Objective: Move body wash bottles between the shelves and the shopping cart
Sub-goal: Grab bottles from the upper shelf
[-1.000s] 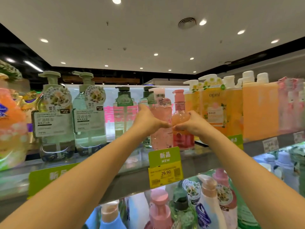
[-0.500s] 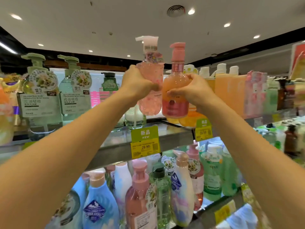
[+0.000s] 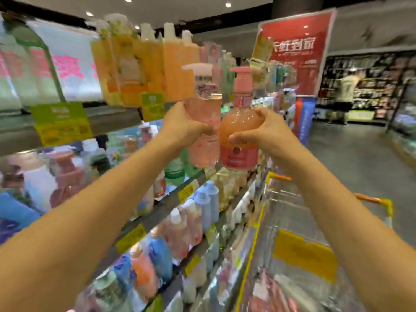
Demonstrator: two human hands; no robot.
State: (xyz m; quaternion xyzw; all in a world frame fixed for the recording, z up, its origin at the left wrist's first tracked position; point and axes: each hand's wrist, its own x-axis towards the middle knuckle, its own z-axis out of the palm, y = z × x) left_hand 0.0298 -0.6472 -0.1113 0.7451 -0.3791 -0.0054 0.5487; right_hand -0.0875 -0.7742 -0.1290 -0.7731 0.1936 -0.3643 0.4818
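The shelves (image 3: 126, 115) fill the left side, stocked in several tiers with blurred bottles and yellow-green price tags. Right of the shelves and low in view stands the shopping cart (image 3: 299, 221), a wire basket with an orange and yellow rim. Beyond the shelves' far end hangs a red banner (image 3: 297, 52). In front of the shelves, raised above the cart, 2 bottles stand upright and touch side by side. The left hand (image 3: 180, 128) grips the pale pink bottle (image 3: 206, 134), which has a white pump; the right hand (image 3: 265, 129) wraps its fingers around the rounder orange-pink bottle (image 3: 239, 140) with a pink pump.
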